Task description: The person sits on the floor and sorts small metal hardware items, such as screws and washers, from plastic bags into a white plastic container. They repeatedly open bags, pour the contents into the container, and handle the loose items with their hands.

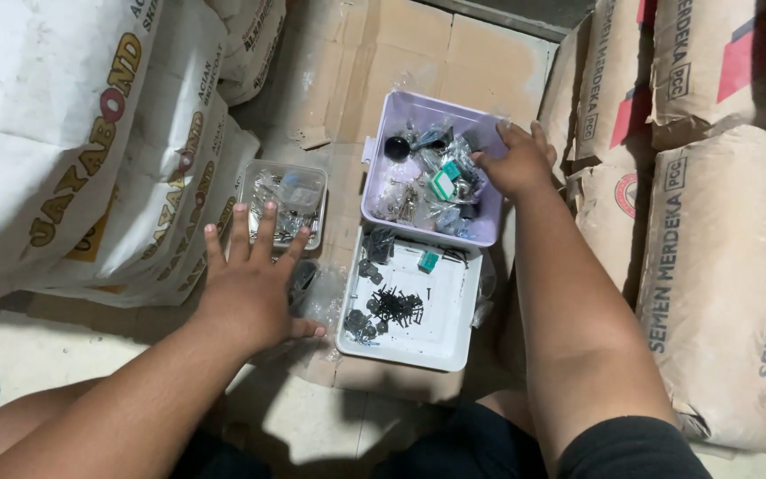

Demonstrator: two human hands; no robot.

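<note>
My left hand (pixel 248 282) rests flat, fingers spread, on the cardboard next to a small clear plastic tub (pixel 283 204) full of metal screws; the fingertips touch its near rim. My right hand (pixel 518 161) reaches into the right side of a lilac plastic box (pixel 427 168) packed with small bags of hardware and a black knob. Whether its fingers hold anything is hidden. In front of the box lies its white lid (pixel 412 302), turned up, with black screws and small parts on it.
Flattened cardboard (pixel 374 53) covers the floor under the boxes. White sacks (pixel 73 133) are stacked on the left, brown paper cement sacks (pixel 720 231) on the right. Pale floor tiles (pixel 37 355) lie near my knees.
</note>
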